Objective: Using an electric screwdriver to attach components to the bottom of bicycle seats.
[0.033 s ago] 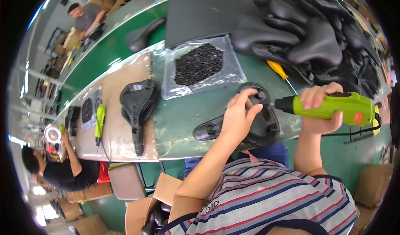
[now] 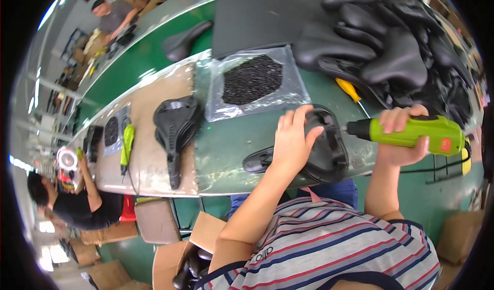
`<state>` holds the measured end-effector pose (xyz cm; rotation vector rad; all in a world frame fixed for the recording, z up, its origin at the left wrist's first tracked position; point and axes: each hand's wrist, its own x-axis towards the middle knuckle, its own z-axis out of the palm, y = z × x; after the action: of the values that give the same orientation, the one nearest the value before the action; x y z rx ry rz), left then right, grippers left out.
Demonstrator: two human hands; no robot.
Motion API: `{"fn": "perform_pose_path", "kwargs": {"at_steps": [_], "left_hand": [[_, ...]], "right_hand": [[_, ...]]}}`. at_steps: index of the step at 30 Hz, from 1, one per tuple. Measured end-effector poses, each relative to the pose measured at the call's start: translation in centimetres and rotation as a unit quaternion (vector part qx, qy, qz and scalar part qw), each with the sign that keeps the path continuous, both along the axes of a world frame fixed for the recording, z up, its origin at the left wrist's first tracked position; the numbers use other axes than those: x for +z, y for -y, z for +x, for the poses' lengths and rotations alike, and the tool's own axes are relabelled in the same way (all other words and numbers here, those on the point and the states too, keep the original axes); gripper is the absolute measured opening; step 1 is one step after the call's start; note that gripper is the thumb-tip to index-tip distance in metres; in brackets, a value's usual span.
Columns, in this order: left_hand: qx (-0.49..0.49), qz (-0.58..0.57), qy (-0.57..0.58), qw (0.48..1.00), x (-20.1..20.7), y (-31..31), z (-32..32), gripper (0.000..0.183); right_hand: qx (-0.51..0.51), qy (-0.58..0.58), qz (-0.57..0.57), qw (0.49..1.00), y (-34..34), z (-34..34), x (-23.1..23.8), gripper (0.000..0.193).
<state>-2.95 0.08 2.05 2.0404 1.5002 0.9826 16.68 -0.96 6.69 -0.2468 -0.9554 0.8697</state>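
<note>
An upturned black bicycle saddle (image 2: 337, 146) lies near the front edge of the green-topped table, its hollow underside showing. My left hand (image 2: 294, 142) lies across it and holds it steady, fingers over the far rim and thumb apart. What is under the palm is hidden. My right hand (image 2: 404, 138) is wrapped round a lime-green electric screwdriver (image 2: 437, 135) with a black nose. Its tip points left at the saddle's right edge; whether it touches is hard to tell. Beyond the saddle, a clear plastic bag (image 2: 301, 86) holds many small black screw-like pieces (image 2: 252, 79).
Black saddles (image 2: 396, 58) are heaped at the back right, a yellow-handled screwdriver (image 2: 348, 89) beside them. Stacked saddle parts (image 2: 176, 130) and another green electric screwdriver (image 2: 127, 148) lie left. A cord trails from my tool. A carton (image 2: 170, 264) stands below; co-workers sit farther left.
The fingers of my left hand have straightened out from a more curled pose over the saddle. The whole view has shifted slightly; the electric screwdriver stays in my right hand.
</note>
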Motion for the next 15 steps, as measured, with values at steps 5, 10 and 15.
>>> {"fn": "perform_pose_path", "kwargs": {"at_steps": [5,10,15], "left_hand": [[0.009,-0.211,-0.038,0.977,-3.0,-1.5,-1.2,0.048],[0.016,-0.163,-0.036,0.986,-3.7,-0.9,-1.5,0.044],[0.157,-0.116,0.150,0.969,0.7,4.3,-9.6,0.046]], "right_hand": [[0.030,-0.096,0.017,0.995,-1.5,5.0,-1.7,0.047],[-0.026,-0.117,-0.033,0.992,-3.6,7.4,-3.1,0.046],[0.093,-0.093,-0.010,0.991,-7.3,9.9,-5.4,0.046]]}}
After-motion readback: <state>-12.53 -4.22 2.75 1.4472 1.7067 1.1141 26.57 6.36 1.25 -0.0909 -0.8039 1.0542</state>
